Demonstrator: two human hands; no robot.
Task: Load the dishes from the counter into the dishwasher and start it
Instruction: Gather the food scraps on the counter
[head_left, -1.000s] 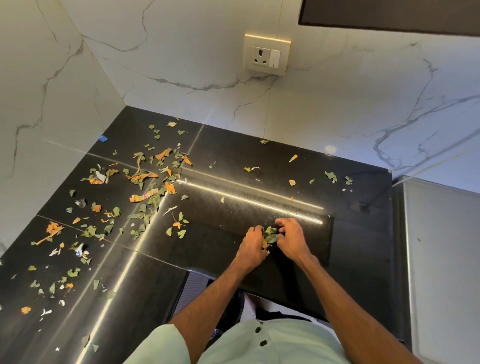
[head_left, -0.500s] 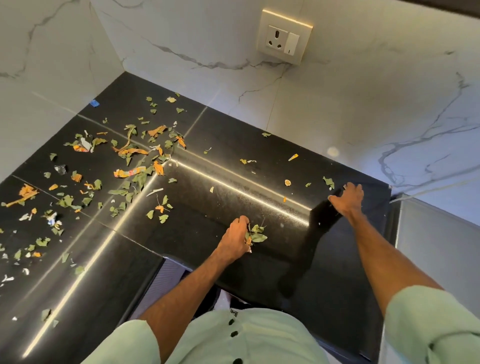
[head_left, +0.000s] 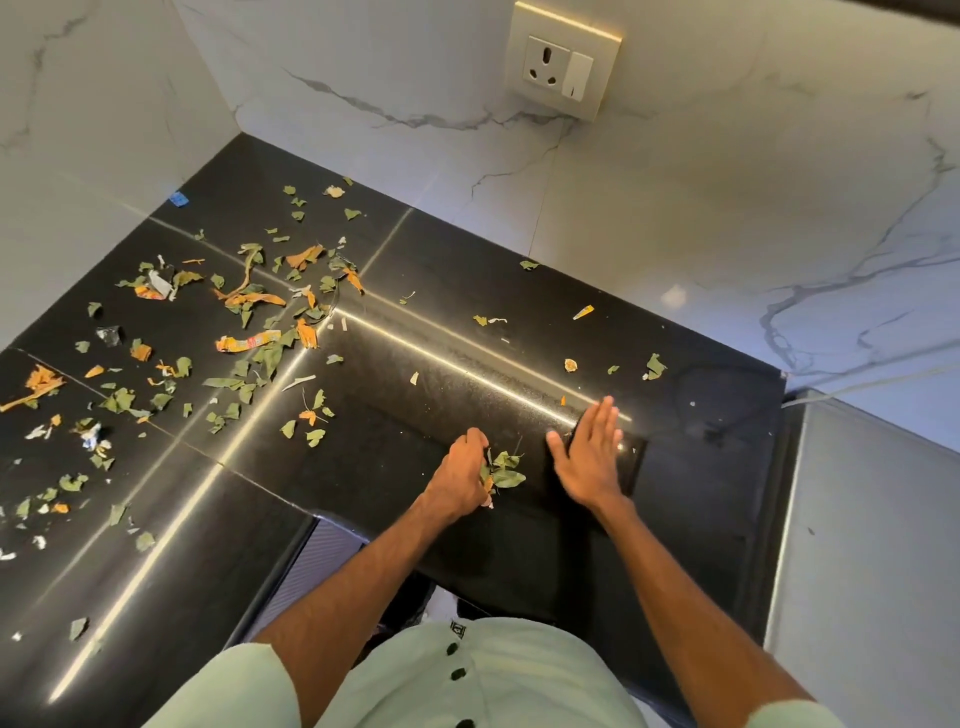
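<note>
No dishes or dishwasher show in the head view. A black stone counter (head_left: 467, 332) fills an L-shaped corner. My left hand (head_left: 460, 475) rests on it near the front edge, fingers curled around a small bunch of green leaf scraps (head_left: 503, 474). My right hand (head_left: 589, 457) lies flat on the counter just right of that bunch, fingers together and stretched out, holding nothing. Several green and orange scraps (head_left: 249, 332) are scattered over the left part of the counter. A few more scraps (head_left: 653, 366) lie beyond my right hand.
White marble walls (head_left: 727, 208) close the corner, with a wall socket (head_left: 563, 65) above the counter. A grey appliance or cabinet top (head_left: 872, 519) adjoins the counter on the right. A dark gap (head_left: 322, 561) opens below the counter's front edge.
My right hand has come back from the far right of the counter, sliding flat toward my left hand. The left hand stayed on the leaf bunch. The camera tilted down slightly.
</note>
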